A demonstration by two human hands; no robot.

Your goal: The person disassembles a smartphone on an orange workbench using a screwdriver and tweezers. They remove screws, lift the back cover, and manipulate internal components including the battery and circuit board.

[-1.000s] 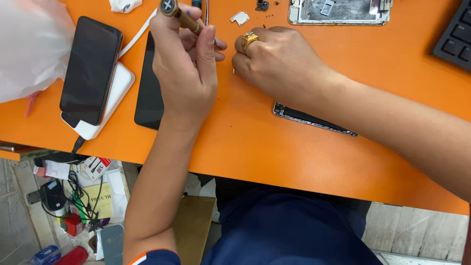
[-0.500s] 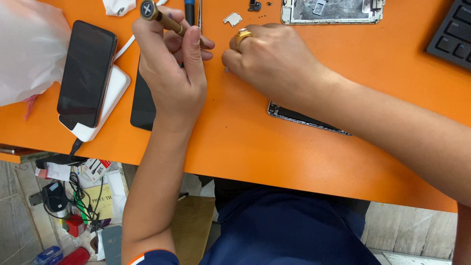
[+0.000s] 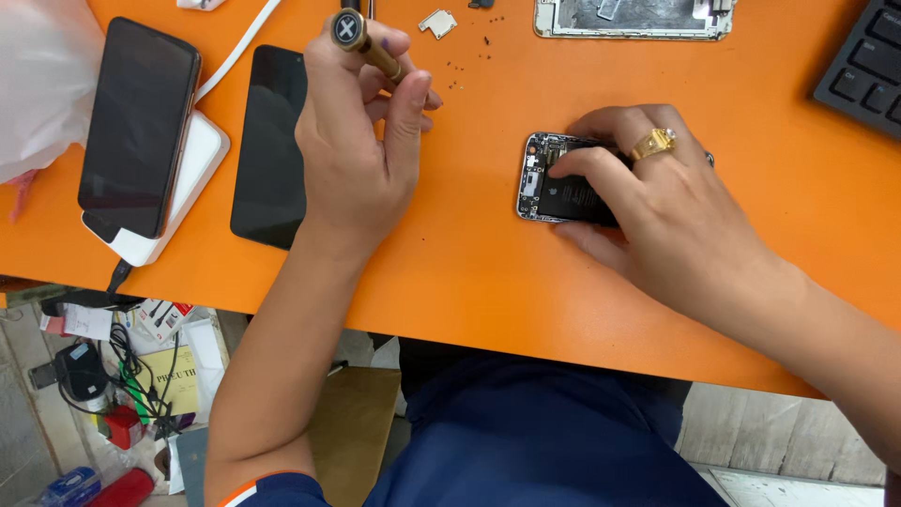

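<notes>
Two grips: left hand (image 3: 361,160) clenched on screwdriver (image 3: 368,44); right hand (image 3: 657,211) pressing opened phone (image 3: 563,188).
Change: phone now uncovered beneath right grip.
Surface: orange surface (image 3: 469,272); cluttered floor below.

a phone repair bench in a small workshop. an orange worktable (image 3: 469,272) holds an opened phone (image 3: 554,188) with its insides showing, tiny loose screws (image 3: 452,73), a small metal bracket (image 3: 437,23) and an emptied phone frame (image 3: 633,19) at the far edge. two dark-screened phones (image 3: 139,127) (image 3: 270,145) lie to one side, one on a white power bank (image 3: 192,174). a black keyboard (image 3: 868,66) sits at a corner. below the table the floor is cluttered with chargers, cables and small boxes (image 3: 113,376).
</notes>
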